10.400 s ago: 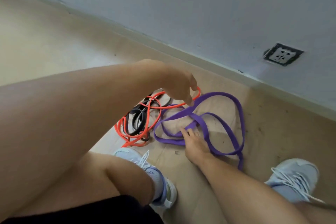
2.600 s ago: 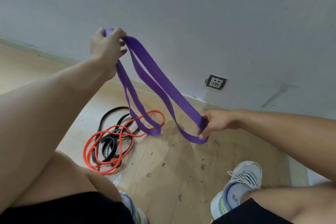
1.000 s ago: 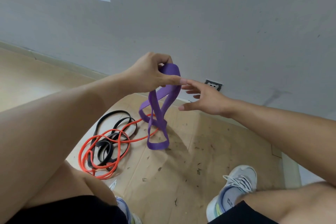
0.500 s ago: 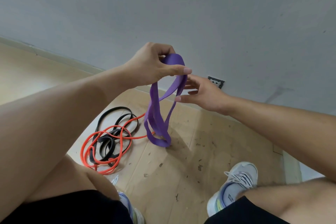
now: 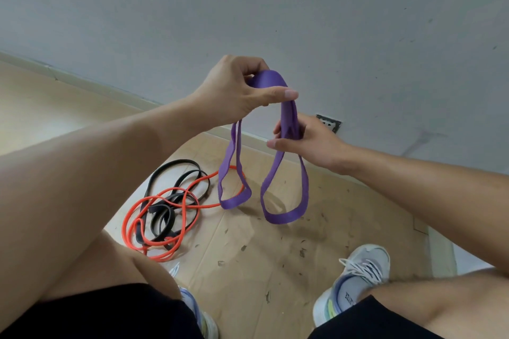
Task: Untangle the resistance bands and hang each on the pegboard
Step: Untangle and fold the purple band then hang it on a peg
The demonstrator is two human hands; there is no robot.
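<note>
My left hand (image 5: 242, 88) grips the top fold of a wide purple resistance band (image 5: 286, 121), held up in front of the grey wall. My right hand (image 5: 305, 142) holds the right strands of the same band a little lower, with fingers curled round them. Two purple loops hang from my hands, their bottoms just above the floor. On the floor to the left lie a thin orange band (image 5: 162, 217) and a black band (image 5: 168, 190), still wound through each other. No pegboard shows in this view.
A grey wall with a skirting board runs across the back, with a wall socket (image 5: 329, 122) low down behind my right hand. The wooden floor (image 5: 264, 259) is speckled with dark debris. My two sneakers (image 5: 355, 286) and knees fill the bottom of the view.
My right hand has closed round the purple band's right strands and drawn them apart from the left ones, so the single hanging bundle now forms two separate loops. My left hand stayed up.
</note>
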